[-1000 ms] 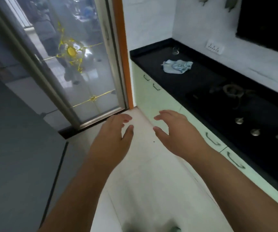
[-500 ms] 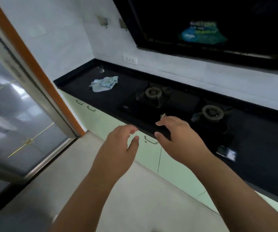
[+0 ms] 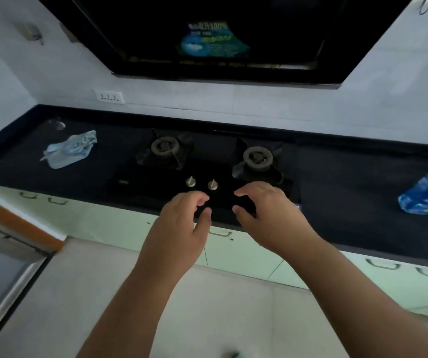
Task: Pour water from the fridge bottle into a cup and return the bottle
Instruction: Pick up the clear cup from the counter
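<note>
My left hand [image 3: 179,228] and my right hand [image 3: 267,215] hover side by side in front of the black counter [image 3: 349,202], both empty with fingers loosely apart. A blue-labelled plastic bottle [image 3: 427,193] shows at the counter's far right edge, partly cut off by the frame and well away from my right hand. At the counter's back left stands a small clear glass cup [image 3: 57,124], far from my left hand. No fridge is in view.
A two-burner gas hob [image 3: 207,164] with two knobs lies just beyond my hands. A crumpled pale blue cloth [image 3: 69,149] lies left on the counter. A black range hood [image 3: 220,34] hangs above. Pale green cabinets [image 3: 104,220] run below; a door frame [image 3: 14,223] is at left.
The view has swung right, from the glass door to the stove and counter. The bottle has come into sight at the right. Both hands keep the same empty, spread pose.
</note>
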Motion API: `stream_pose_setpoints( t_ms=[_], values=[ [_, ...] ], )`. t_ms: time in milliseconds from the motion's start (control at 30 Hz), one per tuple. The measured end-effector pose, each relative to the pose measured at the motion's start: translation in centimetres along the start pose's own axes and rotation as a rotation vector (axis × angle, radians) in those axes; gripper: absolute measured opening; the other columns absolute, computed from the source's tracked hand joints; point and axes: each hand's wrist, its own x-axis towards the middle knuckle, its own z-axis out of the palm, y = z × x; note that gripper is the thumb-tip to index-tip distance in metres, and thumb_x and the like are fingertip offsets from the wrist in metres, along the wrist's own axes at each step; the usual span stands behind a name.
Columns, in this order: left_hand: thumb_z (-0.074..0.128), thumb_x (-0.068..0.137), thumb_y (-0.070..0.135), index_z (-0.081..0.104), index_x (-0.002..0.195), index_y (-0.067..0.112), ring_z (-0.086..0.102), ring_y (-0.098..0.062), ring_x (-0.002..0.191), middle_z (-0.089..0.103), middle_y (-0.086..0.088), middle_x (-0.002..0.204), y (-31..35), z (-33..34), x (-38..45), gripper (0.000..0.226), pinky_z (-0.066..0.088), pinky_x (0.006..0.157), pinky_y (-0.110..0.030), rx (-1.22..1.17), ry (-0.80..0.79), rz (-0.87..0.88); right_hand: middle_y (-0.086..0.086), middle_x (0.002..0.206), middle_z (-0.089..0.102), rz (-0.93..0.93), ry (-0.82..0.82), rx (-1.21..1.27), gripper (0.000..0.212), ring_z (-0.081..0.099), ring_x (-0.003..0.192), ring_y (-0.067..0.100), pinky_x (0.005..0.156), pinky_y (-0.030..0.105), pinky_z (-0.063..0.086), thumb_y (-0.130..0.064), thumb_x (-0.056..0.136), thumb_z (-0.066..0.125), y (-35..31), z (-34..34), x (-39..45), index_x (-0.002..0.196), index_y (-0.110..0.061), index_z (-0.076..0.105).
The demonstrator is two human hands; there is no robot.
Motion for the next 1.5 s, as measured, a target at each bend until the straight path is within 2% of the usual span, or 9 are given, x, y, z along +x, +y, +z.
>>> stream_pose_setpoints(
  t_ms=[233,467,633,767,867,1067,1167,1300,1500],
  values=[
    [0.049,0.106,0.039,0.057,0.137,0.028,0.056,-0.008,0.122,0.061,0.011,0.134,-9.9,-8.5,-2.0,0.034,0.053,0.098,-0.033,0.09,0.11,-0.122,-0.013,0.147,0.052,-0.175,-0.024,-0.029,0.041,0.047,0.136,0.017,0.101,0.035,0.05,-0.045,0.1,0.057,-12.6,5.5,3.5,0.139,-0.033,0.055],
    [0.048,0.106,0.042,0.055,0.139,0.027,0.058,-0.015,0.125,0.061,0.005,0.139,-21.5,-18.5,-6.4,0.037,0.056,0.102,-0.042,0.176,0.221,-0.334,-0.013,0.148,0.053,-0.342,-0.089,-0.011,0.042,0.047,0.137,0.016,0.105,0.037,0.048,-0.045,0.1,0.057,-26.3,12.8,6.1,0.141,-0.032,0.056],
    [0.048,0.107,0.037,0.057,0.139,0.026,0.053,-0.016,0.128,0.059,0.005,0.14,-27.5,-22.6,-9.2,0.036,0.044,0.1,-0.03,0.16,0.259,-0.445,-0.014,0.145,0.054,-0.403,-0.145,0.02,0.042,0.05,0.132,0.015,0.103,0.038,0.05,-0.044,0.099,0.059,-32.6,17.3,7.9,0.139,-0.032,0.057],
    [0.047,0.107,0.036,0.058,0.137,0.025,0.051,-0.017,0.124,0.06,0.005,0.138,-31.4,-24.9,-9.4,0.035,0.042,0.095,-0.03,0.161,0.26,-0.494,-0.014,0.141,0.054,-0.446,-0.177,0.042,0.04,0.053,0.128,0.013,0.101,0.038,0.052,-0.043,0.099,0.061,-36.4,20.1,10.5,0.137,-0.032,0.059],
    [0.046,0.106,0.037,0.059,0.135,0.025,0.05,-0.012,0.116,0.06,0.003,0.136,-34.3,-26.2,-8.2,0.033,0.046,0.097,-0.031,0.15,0.264,-0.522,-0.012,0.141,0.055,-0.482,-0.192,0.043,0.04,0.054,0.127,0.014,0.1,0.036,0.052,-0.043,0.098,0.061,-38.6,22.1,13.5,0.136,-0.031,0.059],
    [0.048,0.106,0.039,0.059,0.134,0.026,0.057,-0.015,0.122,0.06,0.003,0.14,-39.4,-28.4,-2.3,0.033,0.05,0.105,-0.037,0.179,0.267,-0.583,-0.009,0.14,0.056,-0.527,-0.255,0.051,0.042,0.056,0.122,0.015,0.097,0.035,0.052,-0.043,0.098,0.063,-42.0,25.7,21.6,0.137,-0.028,0.059],
    [0.05,0.106,0.041,0.058,0.134,0.028,0.054,-0.008,0.114,0.06,0.003,0.141,-41.9,-30.0,1.8,0.032,0.044,0.101,-0.029,0.193,0.261,-0.608,-0.004,0.138,0.058,-0.547,-0.274,0.065,0.043,0.056,0.124,0.019,0.099,0.037,0.051,-0.043,0.097,0.065,-44.0,26.9,27.0,0.137,-0.026,0.06],
    [0.051,0.106,0.04,0.057,0.137,0.027,0.056,-0.018,0.128,0.058,0.001,0.144,-44.5,-32.2,7.2,0.034,0.047,0.107,-0.037,0.189,0.279,-0.629,-0.003,0.137,0.06,-0.576,-0.285,0.079,0.044,0.057,0.124,0.019,0.099,0.038,0.051,-0.043,0.097,0.065,-46.6,27.9,33.4,0.136,-0.025,0.06],
    [0.052,0.106,0.04,0.057,0.139,0.028,0.056,-0.015,0.127,0.058,0.003,0.144,-48.0,-33.8,13.1,0.036,0.046,0.104,-0.031,0.147,0.293,-0.629,-0.004,0.117,0.065,-0.581,-0.302,0.098,0.038,0.062,0.096,0.015,0.08,0.028,0.045,-0.038,0.098,0.065,-49.2,28.9,40.0,0.132,-0.022,0.063]
  ],
)
